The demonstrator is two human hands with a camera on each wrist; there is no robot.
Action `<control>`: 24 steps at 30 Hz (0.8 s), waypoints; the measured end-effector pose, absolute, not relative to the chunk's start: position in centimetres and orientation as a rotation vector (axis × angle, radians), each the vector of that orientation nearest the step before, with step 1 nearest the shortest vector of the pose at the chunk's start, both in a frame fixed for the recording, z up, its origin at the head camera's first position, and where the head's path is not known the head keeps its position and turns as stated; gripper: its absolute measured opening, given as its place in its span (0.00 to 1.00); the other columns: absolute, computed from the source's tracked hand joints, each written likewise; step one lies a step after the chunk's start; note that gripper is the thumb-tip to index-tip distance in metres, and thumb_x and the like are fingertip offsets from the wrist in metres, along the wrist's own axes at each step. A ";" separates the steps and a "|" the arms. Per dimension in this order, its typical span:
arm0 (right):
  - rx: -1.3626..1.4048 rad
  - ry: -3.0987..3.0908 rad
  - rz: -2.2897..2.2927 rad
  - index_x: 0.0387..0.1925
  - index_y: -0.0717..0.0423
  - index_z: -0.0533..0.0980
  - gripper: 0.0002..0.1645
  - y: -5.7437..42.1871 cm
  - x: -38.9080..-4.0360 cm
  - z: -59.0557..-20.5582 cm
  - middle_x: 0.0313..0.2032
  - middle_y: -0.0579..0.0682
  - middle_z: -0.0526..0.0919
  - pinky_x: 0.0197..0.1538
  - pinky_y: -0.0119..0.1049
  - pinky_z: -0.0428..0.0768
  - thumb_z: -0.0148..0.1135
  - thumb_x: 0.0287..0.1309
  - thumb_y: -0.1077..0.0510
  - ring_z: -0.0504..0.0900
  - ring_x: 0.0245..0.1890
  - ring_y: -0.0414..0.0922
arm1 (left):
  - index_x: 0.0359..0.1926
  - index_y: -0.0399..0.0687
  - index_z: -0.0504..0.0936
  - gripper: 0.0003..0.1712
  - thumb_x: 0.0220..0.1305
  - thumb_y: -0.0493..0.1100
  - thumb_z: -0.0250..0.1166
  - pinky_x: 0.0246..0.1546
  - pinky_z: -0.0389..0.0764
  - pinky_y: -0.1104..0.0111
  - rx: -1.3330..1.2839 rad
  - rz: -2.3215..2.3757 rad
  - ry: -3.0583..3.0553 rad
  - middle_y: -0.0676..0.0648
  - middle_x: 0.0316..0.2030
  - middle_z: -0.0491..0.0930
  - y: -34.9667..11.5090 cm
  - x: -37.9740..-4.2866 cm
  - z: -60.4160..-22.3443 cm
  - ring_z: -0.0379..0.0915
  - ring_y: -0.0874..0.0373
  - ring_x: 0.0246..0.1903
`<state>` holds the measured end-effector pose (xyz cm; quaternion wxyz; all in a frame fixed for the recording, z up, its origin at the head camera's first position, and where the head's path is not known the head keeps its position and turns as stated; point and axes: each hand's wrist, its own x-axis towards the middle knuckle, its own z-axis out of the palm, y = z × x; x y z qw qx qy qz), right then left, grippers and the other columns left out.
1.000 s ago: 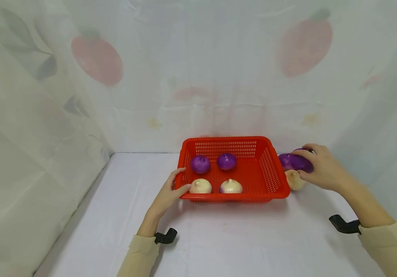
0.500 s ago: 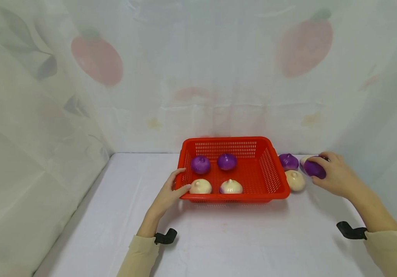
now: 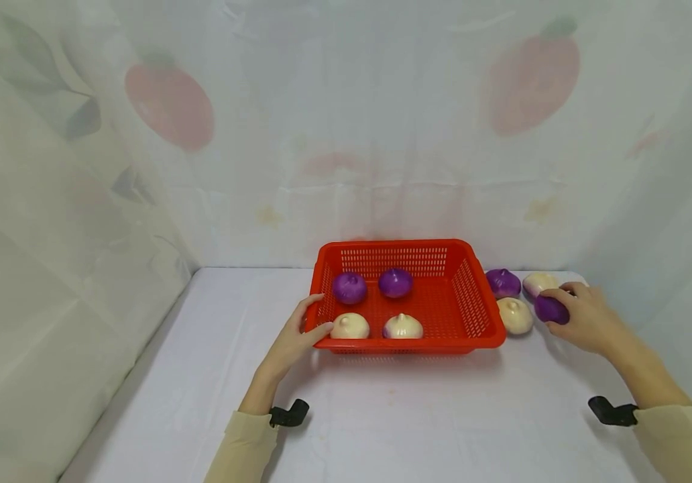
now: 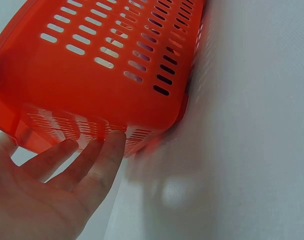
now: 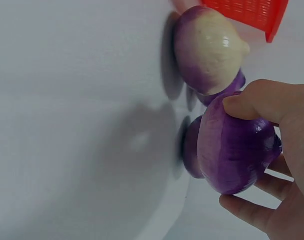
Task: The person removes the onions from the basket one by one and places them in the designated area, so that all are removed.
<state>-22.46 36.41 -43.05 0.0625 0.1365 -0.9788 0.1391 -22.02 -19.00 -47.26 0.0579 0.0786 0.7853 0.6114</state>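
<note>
Onion, purple, glossy and round (image 3: 552, 310), sits right of centre in the head frame, gripped between thumb and fingers of the right hand (image 3: 590, 323). Near it, to the left: cream-and-purple rounded onion (image 3: 540, 283), smooth cream onion (image 3: 515, 316), glossy purple onion with pointed top (image 3: 503, 284). Mid-frame, red rectangular perforated plastic basket (image 3: 409, 345) holds two round purple onions (image 3: 350, 288) above two rounded cream onions (image 3: 403, 326). Left hand (image 3: 290, 339), fingers nearly straight, touches the basket's left end.
</note>
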 end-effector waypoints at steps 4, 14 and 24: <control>0.397 -2.993 0.430 0.61 0.62 0.72 0.35 36.5 -22.6 -43.6 0.56 0.76 0.64 0.46 0.77 0.73 0.74 0.53 0.56 0.63 0.54 0.75 | 0.76 0.59 0.62 0.44 0.64 0.58 0.71 0.68 0.64 0.43 0.235 1.849 2.385 0.40 0.74 0.61 -19.0 -22.0 -47.3 0.62 0.43 0.70; 0.326 -3.085 0.500 0.66 0.61 0.67 0.40 36.8 -22.8 -44.8 0.59 0.78 0.60 0.49 0.80 0.70 0.72 0.55 0.56 0.59 0.57 0.77 | 0.75 0.58 0.62 0.40 0.67 0.51 0.69 0.68 0.64 0.43 0.232 1.860 2.368 0.40 0.74 0.60 -19.0 -22.1 -47.3 0.61 0.42 0.71; 0.336 -3.069 0.506 0.66 0.63 0.67 0.41 37.2 -22.8 -45.1 0.59 0.80 0.62 0.50 0.80 0.69 0.74 0.55 0.53 0.61 0.56 0.78 | 0.76 0.58 0.61 0.43 0.66 0.56 0.70 0.68 0.65 0.44 0.249 1.864 2.362 0.41 0.74 0.60 -19.1 -22.2 -47.4 0.61 0.42 0.71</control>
